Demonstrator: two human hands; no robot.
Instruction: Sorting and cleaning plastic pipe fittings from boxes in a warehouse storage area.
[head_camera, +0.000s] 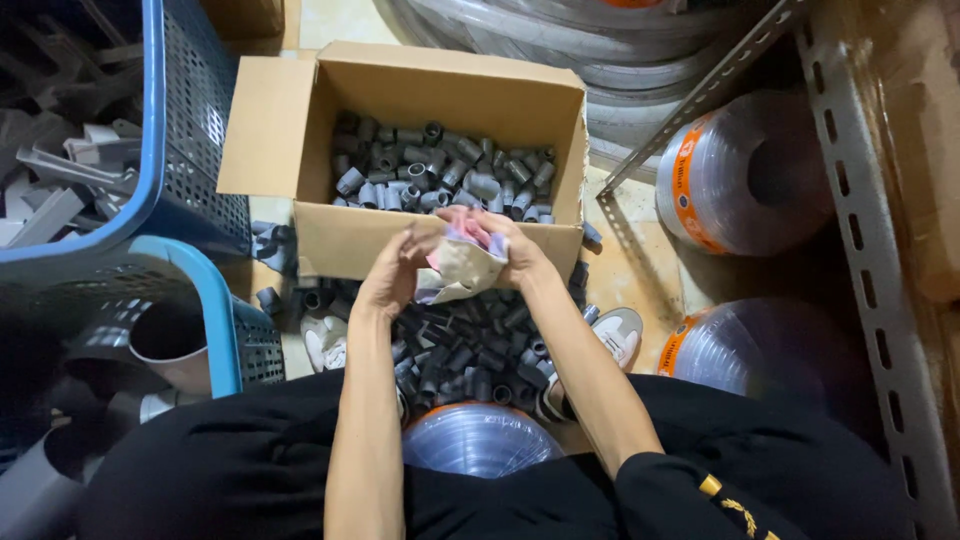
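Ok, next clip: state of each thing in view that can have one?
Cardboard box: open, flaps out, partly filled with grey pipe fittings.
Crumpled bag: gripped by both hands, over the loose fittings piled on the floor.
Left hand: closed on the bag.
Right hand: closed on the bag.
Blue baskets: upright, filled.

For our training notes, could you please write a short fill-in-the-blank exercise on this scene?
1. Both hands, left hand and right hand, hold a crumpled ____.
2. The grey pipe fittings lie in a ____ box.
3. The baskets on the left are ____.

Missing words: bag; cardboard; blue.
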